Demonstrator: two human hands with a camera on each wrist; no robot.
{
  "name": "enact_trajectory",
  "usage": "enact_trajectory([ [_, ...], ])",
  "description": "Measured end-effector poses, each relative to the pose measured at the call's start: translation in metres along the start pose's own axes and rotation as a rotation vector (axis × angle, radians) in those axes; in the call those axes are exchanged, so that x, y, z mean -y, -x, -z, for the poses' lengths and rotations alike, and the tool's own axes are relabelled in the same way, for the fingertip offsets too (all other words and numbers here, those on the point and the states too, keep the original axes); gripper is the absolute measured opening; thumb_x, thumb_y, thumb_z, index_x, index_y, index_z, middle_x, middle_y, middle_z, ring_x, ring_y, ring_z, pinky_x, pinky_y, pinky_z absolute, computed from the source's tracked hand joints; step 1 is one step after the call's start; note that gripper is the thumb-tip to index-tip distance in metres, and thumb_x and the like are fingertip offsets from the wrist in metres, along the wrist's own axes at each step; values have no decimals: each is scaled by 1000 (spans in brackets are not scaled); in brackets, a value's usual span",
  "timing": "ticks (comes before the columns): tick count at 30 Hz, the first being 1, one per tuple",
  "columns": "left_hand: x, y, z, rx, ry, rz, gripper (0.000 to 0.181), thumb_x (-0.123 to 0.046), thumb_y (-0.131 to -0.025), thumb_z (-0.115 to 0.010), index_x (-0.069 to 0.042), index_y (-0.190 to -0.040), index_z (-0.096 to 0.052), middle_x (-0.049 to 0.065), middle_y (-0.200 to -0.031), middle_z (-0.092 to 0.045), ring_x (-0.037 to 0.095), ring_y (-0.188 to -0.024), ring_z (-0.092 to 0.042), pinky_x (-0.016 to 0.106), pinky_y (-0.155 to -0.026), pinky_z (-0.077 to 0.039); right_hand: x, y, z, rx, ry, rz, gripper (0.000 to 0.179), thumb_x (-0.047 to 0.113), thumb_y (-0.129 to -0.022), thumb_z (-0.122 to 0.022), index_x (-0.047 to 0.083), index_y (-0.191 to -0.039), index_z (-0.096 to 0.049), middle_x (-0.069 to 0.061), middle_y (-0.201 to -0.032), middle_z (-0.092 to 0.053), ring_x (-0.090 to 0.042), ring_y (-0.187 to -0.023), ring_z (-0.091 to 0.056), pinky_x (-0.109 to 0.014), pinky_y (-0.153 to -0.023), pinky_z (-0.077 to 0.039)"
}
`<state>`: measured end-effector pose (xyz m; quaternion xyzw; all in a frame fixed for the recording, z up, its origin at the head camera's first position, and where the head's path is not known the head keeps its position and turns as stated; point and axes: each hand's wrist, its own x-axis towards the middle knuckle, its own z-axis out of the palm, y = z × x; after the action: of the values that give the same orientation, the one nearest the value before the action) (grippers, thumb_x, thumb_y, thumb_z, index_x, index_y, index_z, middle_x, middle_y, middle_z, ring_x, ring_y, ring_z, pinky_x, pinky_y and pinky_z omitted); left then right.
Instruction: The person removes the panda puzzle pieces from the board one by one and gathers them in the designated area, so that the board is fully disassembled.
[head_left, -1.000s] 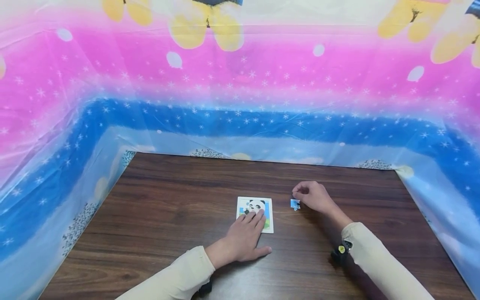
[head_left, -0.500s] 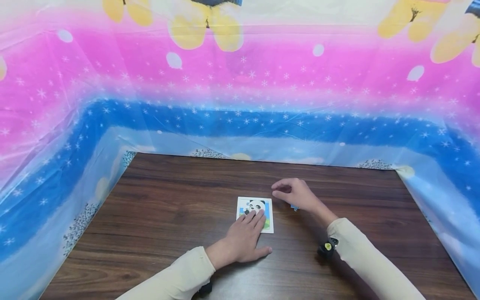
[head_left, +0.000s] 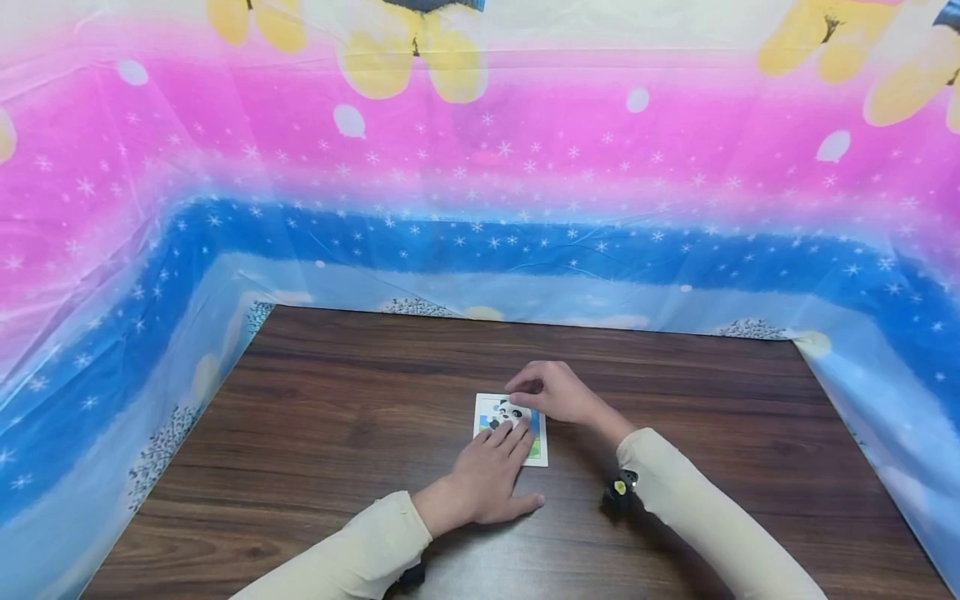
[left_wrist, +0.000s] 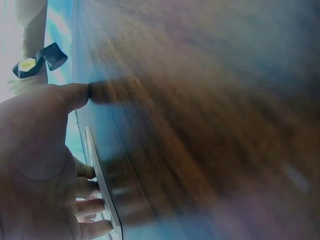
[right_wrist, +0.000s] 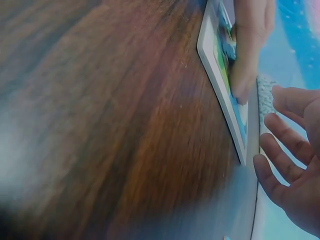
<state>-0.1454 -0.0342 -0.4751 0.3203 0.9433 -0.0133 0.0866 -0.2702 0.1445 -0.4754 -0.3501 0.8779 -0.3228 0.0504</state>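
Note:
A white-bordered panda jigsaw puzzle (head_left: 541,454) lies flat on the dark wooden table. My left hand (head_left: 487,477) rests on its lower part, fingers straight and thumb out to the side on the wood. Those fingers hide much of the picture. Over the puzzle's top right corner is my right hand (head_left: 555,393), its fingers loosely bent and the thumb apart from them. In the right wrist view, the spread fingers of the right hand (right_wrist: 295,150) show nothing between them. From the frames I cannot tell whether its fingertips touch the puzzle.
The brown table (head_left: 337,400) stretches around both hands. A pink and blue patterned cloth (head_left: 450,242) hangs along its back and sides. Dark wrist cameras sit under both sleeves, the right camera (head_left: 619,490) low over the wood.
My right hand has moved left from beside a loose blue jigsaw piece to above the puzzle. Its arm now covers that piece's spot in the head view. My left hand stays put.

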Motion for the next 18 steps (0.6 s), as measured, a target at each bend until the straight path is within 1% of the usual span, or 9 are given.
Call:
enact_trajectory([
  [5, 1, 0, 0, 0, 16, -10, 90, -71, -99, -37, -8, -163, -26, 9, -170, -20, 26, -156, -23, 46, -122, -30, 1, -7, -6, 43, 19, 16, 18, 20, -98, -71, 13, -113, -79, 4, -105, -72, -6, -86, -64, -27, -75, -55],
  [12, 2, 0, -2, -9, 28, -20, 90, -70, -100, -38, -7, -162, -25, 10, -170, -19, 26, -156, -20, 47, -122, -30, 4, -12, -13, 86, 40, 17, 17, 21, -98, -70, 15, -111, -80, 4, -108, -72, -9, -97, -66, -33, -84, -56],
  [15, 2, 0, -3, -18, 23, -20, 90, -70, -100, -38, -7, -162, -26, 10, -170, -19, 25, -156, -20, 46, -121, -31, 4, -13, -14, 93, 64, 29, 16, 21, -98, -71, 16, -109, -81, 4, -107, -71, -11, -98, -66, -34, -86, -56],
  [18, 3, 0, -3, -13, 23, -22, 90, -70, -100, -38, -7, -163, -25, 9, -171, -18, 25, -157, -18, 46, -122, -30, 4, -15, -16, 99, 84, 37, 15, 21, -98, -71, 16, -108, -81, 5, -105, -70, -11, -97, -64, -34, -85, -55],
])
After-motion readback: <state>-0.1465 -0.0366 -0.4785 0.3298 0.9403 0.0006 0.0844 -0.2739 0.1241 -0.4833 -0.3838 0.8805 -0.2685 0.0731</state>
